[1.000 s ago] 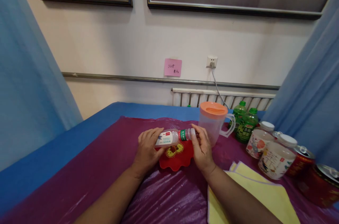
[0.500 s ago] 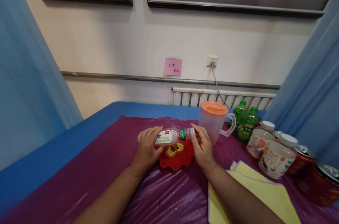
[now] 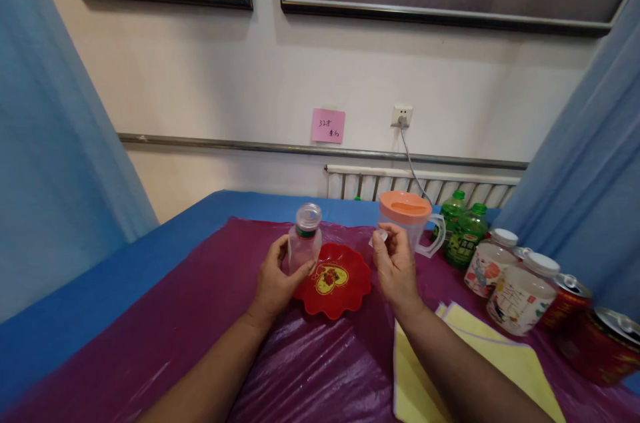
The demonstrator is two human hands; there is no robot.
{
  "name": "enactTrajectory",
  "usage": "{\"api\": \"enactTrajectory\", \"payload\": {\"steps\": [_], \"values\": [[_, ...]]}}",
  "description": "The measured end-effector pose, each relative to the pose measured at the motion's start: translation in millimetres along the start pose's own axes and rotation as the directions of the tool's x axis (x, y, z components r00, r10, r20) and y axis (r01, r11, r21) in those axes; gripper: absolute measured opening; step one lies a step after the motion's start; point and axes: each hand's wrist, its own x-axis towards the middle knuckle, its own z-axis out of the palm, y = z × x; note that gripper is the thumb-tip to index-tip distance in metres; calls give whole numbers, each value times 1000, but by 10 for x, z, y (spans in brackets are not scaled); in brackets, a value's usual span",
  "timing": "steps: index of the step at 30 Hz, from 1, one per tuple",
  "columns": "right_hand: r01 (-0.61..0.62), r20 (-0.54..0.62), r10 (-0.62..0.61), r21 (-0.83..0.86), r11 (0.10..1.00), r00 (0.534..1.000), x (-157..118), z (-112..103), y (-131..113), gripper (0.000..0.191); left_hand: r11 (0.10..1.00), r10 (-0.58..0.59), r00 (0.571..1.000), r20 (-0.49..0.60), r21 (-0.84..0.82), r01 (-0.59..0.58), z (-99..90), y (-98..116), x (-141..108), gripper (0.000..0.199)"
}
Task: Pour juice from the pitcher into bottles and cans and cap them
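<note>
My left hand (image 3: 276,276) is wrapped round a clear plastic bottle (image 3: 304,251), which stands upright with its mouth uncovered, at the left edge of a red scalloped plate (image 3: 354,276). Yellow figures mark the middle of the plate. To the right, my right hand (image 3: 397,269) pinches a small whitish cap (image 3: 381,235) between thumb and fingers, in front of a clear pitcher (image 3: 426,246) with an orange lid. The cap and bottle are apart.
Two green bottles (image 3: 466,236), two white-capped jars (image 3: 523,296) and red cans (image 3: 600,346) line the right side. A yellow cloth (image 3: 500,369) lies under my right forearm. Purple sheeting (image 3: 190,316) covers the blue table surface (image 3: 200,209).
The bottle has turned from lying sideways between both hands to upright in my left hand. My right hand has moved right, away from the bottle, with the cap. More of the plate shows.
</note>
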Motion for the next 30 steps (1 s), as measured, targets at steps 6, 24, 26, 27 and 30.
{"api": "enactTrajectory", "payload": {"steps": [6,24,26,27,30], "values": [[-116,343,164,-154,981,925,-170,-170,-226,27,962,-216,969,119,-146,232,69,9,0,71],[-32,57,50,-285,958,997,-503,-938,178,29,994,-36,980,195,110,15,148,38,-100,60],[-163,-247,104,-230,959,963,-185,-1068,350,51,993,-30,979,201,119,6,151,22,-100,61],[-210,-335,136,-197,958,932,-18,-1121,433,59,992,-30,978,204,123,5,152,16,-101,62],[-269,-330,211,-140,953,920,405,-1204,631,63,989,-41,976,214,144,10,153,0,-108,62]]}}
